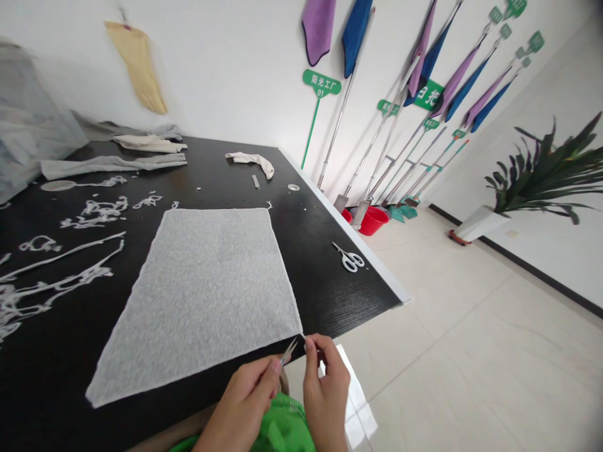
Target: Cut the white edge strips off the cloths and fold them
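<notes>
A grey rectangular cloth [202, 282] lies flat on the black table, its edges finished with a pale border and loose thread tails at its two far corners. Thread snips [289, 350] with thin metal blades stick out of my left hand [252, 392], which is closed around them. Their tips are beside the cloth's near right corner. My right hand [327, 383] pinches a thread tail at that same corner, thumb against forefinger. The handle of the snips is hidden in my left hand.
White scissors [349, 257] lie at the right of the black table [325, 295]. Thread scraps [101, 210] and fabric strips [113, 164] cover its left side. A pale cloth piece [249, 160] and a tape roll [293, 187] are further back. Mops and red buckets [374, 220] stand along the wall.
</notes>
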Motion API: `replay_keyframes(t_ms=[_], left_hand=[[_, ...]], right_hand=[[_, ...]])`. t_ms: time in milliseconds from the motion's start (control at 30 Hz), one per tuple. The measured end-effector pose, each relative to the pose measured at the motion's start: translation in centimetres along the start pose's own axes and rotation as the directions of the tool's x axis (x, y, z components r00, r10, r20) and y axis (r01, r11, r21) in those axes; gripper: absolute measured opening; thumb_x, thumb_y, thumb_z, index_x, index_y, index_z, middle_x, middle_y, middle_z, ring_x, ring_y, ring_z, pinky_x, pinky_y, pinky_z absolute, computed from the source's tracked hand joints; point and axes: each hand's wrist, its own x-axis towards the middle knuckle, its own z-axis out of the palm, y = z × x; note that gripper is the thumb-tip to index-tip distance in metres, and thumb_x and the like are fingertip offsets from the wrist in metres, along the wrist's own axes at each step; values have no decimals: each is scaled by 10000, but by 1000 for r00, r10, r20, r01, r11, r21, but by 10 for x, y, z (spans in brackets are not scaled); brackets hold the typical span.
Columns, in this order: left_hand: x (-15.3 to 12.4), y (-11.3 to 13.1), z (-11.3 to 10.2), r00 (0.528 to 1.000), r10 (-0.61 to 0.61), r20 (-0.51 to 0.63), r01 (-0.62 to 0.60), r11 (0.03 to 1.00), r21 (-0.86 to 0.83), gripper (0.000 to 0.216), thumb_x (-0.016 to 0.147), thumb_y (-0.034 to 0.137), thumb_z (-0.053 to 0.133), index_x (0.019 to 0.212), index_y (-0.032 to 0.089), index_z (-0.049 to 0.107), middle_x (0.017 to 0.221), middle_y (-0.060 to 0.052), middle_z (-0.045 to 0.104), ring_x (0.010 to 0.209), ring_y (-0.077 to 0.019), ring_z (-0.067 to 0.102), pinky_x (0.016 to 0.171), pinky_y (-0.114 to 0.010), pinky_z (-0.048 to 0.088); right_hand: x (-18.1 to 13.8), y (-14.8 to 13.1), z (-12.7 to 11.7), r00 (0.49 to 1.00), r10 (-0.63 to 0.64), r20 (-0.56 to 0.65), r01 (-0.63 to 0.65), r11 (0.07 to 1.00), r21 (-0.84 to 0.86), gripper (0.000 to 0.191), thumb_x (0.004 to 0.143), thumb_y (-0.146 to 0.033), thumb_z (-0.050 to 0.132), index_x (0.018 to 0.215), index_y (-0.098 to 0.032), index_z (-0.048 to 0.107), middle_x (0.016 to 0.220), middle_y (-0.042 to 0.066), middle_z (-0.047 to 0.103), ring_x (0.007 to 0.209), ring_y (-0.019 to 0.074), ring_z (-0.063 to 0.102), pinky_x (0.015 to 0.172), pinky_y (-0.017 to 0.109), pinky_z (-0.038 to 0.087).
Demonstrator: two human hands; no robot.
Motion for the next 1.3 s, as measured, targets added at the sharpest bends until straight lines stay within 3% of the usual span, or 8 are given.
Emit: replay_keyframes(t_ms=[333,733,1167,1300], left_hand=[[3,-3,7,998,-38,-49,37,999,-27,529,892,664,368,691,181,450,567,64,328,452,-69,216,437,-212,151],[13,-7,13,998,31,-54,-37,994,-106,555,862,691,423,833,153,555,593,63,340,489,-72,226,454,-208,163],[15,10,17,998,-29,-62,14,973,-229,584,768,747,512,671,174,453,544,82,262,463,-52,155,416,-196,119],[14,8,16,999,-20,-50,7,972,-235,546,801,696,523,675,169,454,559,77,256,476,-50,148,422,-192,109]], right_hand=[[-3,-5,-2,999,-41,26,41,999,1,183,941,-289,500,857,-197,634,780,25,646,677,144,587,638,234,468],[-4,-3,-1,999,-17,39,17,1000,15,192,940,-303,506,856,-196,641,780,24,654,678,143,590,636,233,470],[-1,-6,-2,999,-5,32,3,998,60,196,926,-307,520,835,-197,654,772,31,670,697,159,624,652,244,501],[-3,-5,-2,1000,0,29,-2,998,63,198,927,-311,517,842,-195,652,789,39,676,728,167,633,679,251,504]])
